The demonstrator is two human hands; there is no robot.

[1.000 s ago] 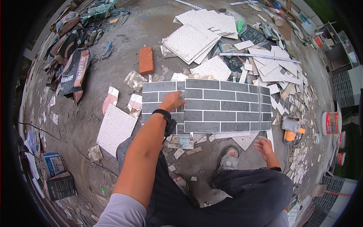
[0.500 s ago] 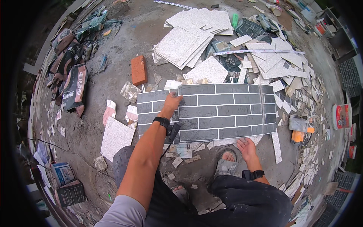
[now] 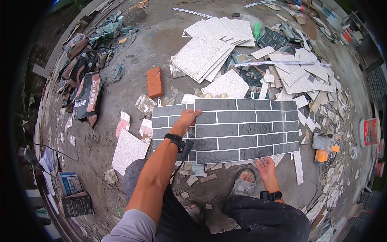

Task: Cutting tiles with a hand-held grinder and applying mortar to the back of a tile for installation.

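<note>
A grey brick-patterned tile [image 3: 257,128] with white joint lines lies in front of me, its left edge overlapping a second tile of the same pattern [image 3: 162,122]. A pale, scratch-like line runs from top to bottom near its right end. My left hand [image 3: 188,118] is closed on the upper tile's left edge, thumb on top; its other fingers are partly hidden. Palm up at the near edge, my right hand [image 3: 267,168] has its fingers loosely apart, with the fingertips against or just below that edge.
Beyond the tiles lie an orange brick [image 3: 155,82], stacked white speckled tiles [image 3: 203,56] and a measuring strip [image 3: 282,63] on scraps. Torn bags [image 3: 88,97] lie left. Broken pieces [image 3: 328,191], an orange-and-grey tool [image 3: 322,150] and a red-and-white bucket [image 3: 369,132] stand right.
The whole view has shifted slightly, so everything sits a little lower and to the right. My right hand's fingers are a bit more curled at the tile's near edge. My left hand keeps its hold.
</note>
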